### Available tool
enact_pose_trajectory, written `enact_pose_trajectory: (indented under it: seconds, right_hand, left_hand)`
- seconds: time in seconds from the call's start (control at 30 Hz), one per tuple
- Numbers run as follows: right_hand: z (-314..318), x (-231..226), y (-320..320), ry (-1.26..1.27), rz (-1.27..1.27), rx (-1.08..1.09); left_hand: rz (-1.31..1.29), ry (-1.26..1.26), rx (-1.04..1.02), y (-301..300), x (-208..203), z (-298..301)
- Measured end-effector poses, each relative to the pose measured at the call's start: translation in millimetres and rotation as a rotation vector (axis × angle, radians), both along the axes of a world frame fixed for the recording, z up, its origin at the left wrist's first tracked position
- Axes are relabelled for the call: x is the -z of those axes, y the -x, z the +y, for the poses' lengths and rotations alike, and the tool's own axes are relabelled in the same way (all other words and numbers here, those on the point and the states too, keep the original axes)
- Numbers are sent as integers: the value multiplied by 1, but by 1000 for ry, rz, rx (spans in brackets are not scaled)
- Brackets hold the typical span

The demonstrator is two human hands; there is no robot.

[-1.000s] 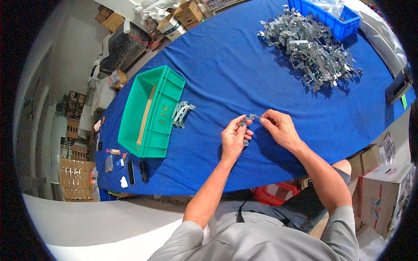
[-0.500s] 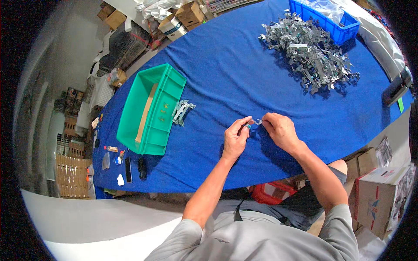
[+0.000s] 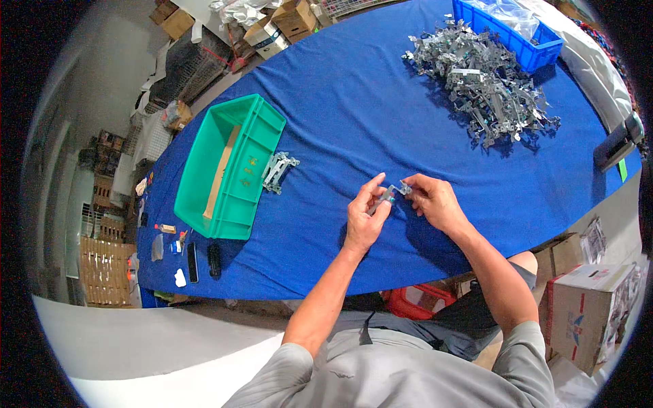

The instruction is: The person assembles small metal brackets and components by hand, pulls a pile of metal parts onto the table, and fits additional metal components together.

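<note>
Above the middle of the blue-covered table (image 3: 326, 129), a small metal bracket (image 3: 389, 194) spans my two hands. My left hand (image 3: 364, 221) grips its lower part between thumb and fingers. The bracket's upper right end sits in the pinched fingertips of my right hand (image 3: 437, 202). A bit of teal shows on the bracket; its finer shape is partly hidden by fingers. To the left, several similar brackets (image 3: 277, 171) lie in a neat row against a green plastic crate (image 3: 266, 156). Farther off at the right is a large heap of loose metal brackets (image 3: 486, 85).
A blue bin (image 3: 527, 51) with clear plastic bags stands behind the heap. Dark device (image 3: 620, 141) at the right edge; phone (image 3: 193, 262), black object (image 3: 214, 260) and small items at the left. Cardboard box (image 3: 583, 309) and red plastic item (image 3: 416, 302) sit below the table.
The bracket has turned in my fingers and shows more of its length. My left forefinger has lifted, and my right fingers have shifted slightly. The whole view has moved a little.
</note>
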State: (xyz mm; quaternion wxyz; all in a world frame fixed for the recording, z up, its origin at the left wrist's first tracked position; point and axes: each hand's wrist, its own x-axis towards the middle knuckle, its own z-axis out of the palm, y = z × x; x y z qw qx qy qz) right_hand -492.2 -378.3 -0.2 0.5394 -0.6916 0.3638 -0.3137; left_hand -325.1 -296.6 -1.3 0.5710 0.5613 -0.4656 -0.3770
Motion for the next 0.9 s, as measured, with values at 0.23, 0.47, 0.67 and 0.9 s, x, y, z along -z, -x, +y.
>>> enact_pose_trajectory:
  seconds: [0.23, 0.47, 0.67, 0.9]
  right_hand:
    - [-1, 0, 1, -15, -12, 31]
    - [-5, -2, 5, -220, -111, -53]
    - [-11, -7, 10, -494, -254, -178]
    - [-10, -6, 10, -297, -71, -82]
  left_hand:
    - [-383, 136, 41, 2, -6, -4]
    - [-365, 191, -10, 1, -1, -5]
    - [-305, 89, 7, -5, 3, -1]
    - [-345, 29, 72, 0, -3, -1]
